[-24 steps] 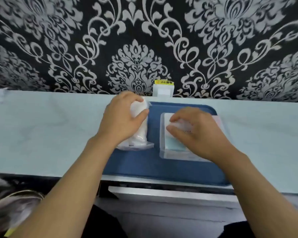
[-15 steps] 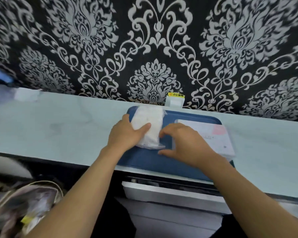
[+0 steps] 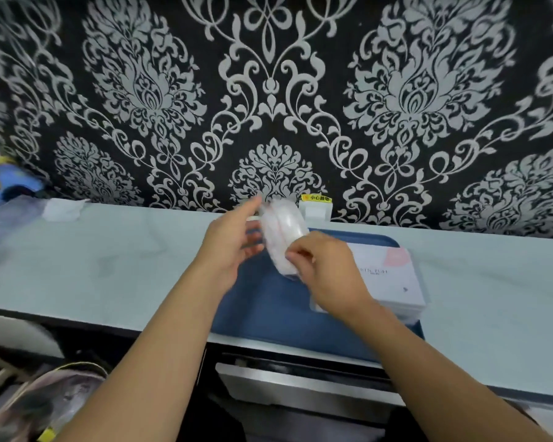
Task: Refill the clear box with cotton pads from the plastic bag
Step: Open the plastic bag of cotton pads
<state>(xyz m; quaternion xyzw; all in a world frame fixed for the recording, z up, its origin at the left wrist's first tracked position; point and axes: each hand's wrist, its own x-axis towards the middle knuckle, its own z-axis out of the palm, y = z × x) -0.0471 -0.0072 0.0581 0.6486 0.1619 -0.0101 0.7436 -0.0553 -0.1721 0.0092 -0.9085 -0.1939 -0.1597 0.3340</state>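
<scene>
**Presently: bag of cotton pads lifted between both hands, box lying to the right**

Presently the plastic bag point(image 3: 283, 236) of cotton pads is held off the blue tray point(image 3: 268, 307), above its far left part and in front of the patterned wall. The bag's long axis runs from the far end, near the yellow-labelled white holder point(image 3: 315, 210), toward the person, tilted slightly to the right at the near end. The picture is motion-blurred here, so it cannot be told whether the bag's mouth is sealed or open.

The right hand point(image 3: 328, 271) holds the near, lower end of the bag, its fingers pinched together on the film. The left hand point(image 3: 229, 247) stands against the bag's left side with the fingers spread apart; the index finger reaches up along the far end. Whether the left fingers press the bag or merely steady it cannot be told.

The clear box point(image 3: 387, 279) lies flat on the right half of the tray, just right of the right hand and partly behind its wrist. The lid, carrying a pink mark and small print, appears to be in place.

Judgement: the step in hand is opening the bag; no pads have yet reached the box. The right hand is the nearer one to the box, so the left hand should keep the bag while the right attends to the lid. Thin film may slip or tear unevenly, spilling pads onto the tray.
</scene>
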